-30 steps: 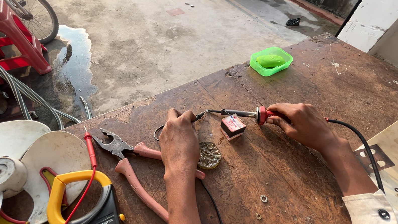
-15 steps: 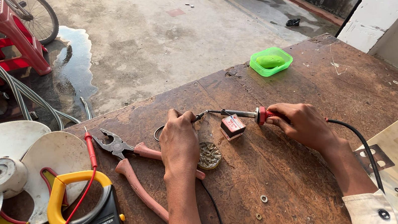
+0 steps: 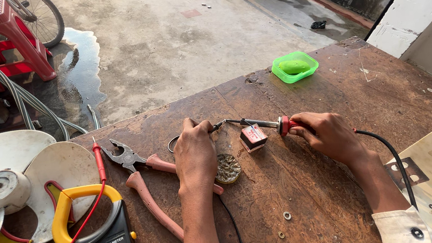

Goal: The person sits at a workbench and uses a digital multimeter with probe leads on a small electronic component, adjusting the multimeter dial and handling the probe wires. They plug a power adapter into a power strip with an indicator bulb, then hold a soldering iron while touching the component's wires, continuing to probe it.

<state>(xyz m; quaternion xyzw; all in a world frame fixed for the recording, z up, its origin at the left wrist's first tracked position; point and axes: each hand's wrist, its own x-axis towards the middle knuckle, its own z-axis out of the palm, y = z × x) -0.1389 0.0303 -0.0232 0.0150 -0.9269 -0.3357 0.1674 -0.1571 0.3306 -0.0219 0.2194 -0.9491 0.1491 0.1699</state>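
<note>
Right hand grips iron by the handle, tip at a wire end that left hand fingers pinch steady; tin just beside for dipping.

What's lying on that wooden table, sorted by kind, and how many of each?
Soldering iron, in the right hand: 1
Pliers: 1
Clamp meter: 1
Fan blade: 1
Green tub: 1
Small red box: 1
Round tin, by the left hand: 1
Washers: 2
Total: 9
</note>
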